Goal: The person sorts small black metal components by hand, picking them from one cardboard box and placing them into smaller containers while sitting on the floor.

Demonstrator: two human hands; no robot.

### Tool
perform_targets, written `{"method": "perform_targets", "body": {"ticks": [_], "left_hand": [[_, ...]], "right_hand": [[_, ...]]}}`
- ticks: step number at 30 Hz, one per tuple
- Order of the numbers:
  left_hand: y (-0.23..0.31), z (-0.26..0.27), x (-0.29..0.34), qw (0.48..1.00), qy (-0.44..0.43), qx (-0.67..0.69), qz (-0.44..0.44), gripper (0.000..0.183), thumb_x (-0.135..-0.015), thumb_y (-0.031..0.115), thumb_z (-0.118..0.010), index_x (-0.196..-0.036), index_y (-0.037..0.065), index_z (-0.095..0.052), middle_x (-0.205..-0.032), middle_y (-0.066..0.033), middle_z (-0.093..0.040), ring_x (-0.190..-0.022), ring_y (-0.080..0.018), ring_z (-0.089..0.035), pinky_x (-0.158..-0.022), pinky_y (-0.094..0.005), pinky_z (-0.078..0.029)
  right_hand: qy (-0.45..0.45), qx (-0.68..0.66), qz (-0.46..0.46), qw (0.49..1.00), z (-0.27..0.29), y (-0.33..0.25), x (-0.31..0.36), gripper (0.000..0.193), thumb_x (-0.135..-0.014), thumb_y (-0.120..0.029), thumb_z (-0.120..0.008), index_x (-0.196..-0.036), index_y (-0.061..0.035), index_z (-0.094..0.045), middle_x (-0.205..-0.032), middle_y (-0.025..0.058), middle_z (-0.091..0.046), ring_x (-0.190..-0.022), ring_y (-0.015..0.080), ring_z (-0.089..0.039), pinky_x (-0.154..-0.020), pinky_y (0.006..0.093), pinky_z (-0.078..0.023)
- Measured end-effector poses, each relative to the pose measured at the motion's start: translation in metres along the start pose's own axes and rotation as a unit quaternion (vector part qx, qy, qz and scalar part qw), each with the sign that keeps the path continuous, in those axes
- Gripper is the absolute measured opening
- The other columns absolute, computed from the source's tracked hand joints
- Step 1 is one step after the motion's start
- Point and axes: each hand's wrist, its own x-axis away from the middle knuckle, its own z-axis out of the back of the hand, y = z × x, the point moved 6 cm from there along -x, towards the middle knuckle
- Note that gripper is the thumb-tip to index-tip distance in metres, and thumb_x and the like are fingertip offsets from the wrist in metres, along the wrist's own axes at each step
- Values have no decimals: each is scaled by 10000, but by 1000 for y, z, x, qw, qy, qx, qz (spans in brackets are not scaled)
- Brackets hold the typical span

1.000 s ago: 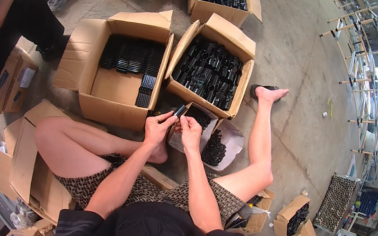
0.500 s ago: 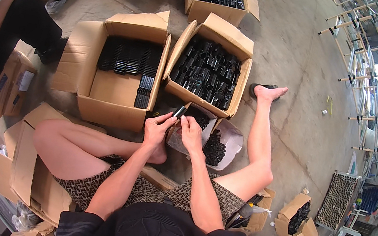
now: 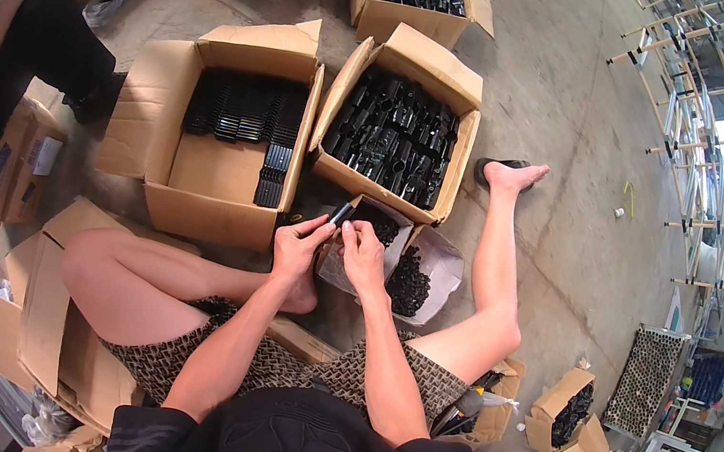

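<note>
Between my bent legs, my left hand [image 3: 297,246] is closed around a small glossy black tube-like part [image 3: 342,214], which tilts up and to the right. My right hand [image 3: 362,256] meets it from the right, thumb and fingertips pinched together at the part's lower end. Whatever tiny piece may sit in that pinch is too small to see. Just beyond both hands are two small open boxes: one white-lined box [image 3: 446,253] holds a heap of small black pieces [image 3: 410,283], and beside it more dark pieces [image 3: 376,221] lie in the other, partly hidden by my right hand.
Ahead on the left, a cardboard box [image 3: 214,212] holds neat rows of black parts [image 3: 242,108]. To its right, another carton [image 3: 387,194] is filled with similar parts [image 3: 392,139]. More cartons stand behind. Another person's leg [image 3: 60,42] is at far left; metal racks [image 3: 716,143] stand right.
Both hands stay together on the black part, with only a slight shift of the fingers. The whole view has moved a little; the boxes look unchanged.
</note>
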Motion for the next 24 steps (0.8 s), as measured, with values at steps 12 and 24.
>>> {"method": "perform_targets", "body": {"ticks": [12, 24], "left_hand": [[-3, -1, -4, 999, -7, 33, 12, 313, -900, 80, -741, -1182, -49, -697, -964, -92, -743, -801, -98, -681, -732, -223, -545], [-11, 2, -6, 999, -12, 7, 31, 310, -905, 140, -748, -1160, -31, -709, -894, -76, -741, -714, -108, -685, -607, -217, -516]], "right_hand": [[-3, 5, 59, 998, -7, -7, 6, 261, -1031, -253, -521, -989, -4, -585, -789, 236, -647, -799, 439, -653, -688, 479, -494], [-85, -2, -90, 992, -10, 7, 2, 231, -1031, -255, -522, -1075, -30, -554, -835, 204, -685, -817, 424, -674, -725, 479, -519]]}}
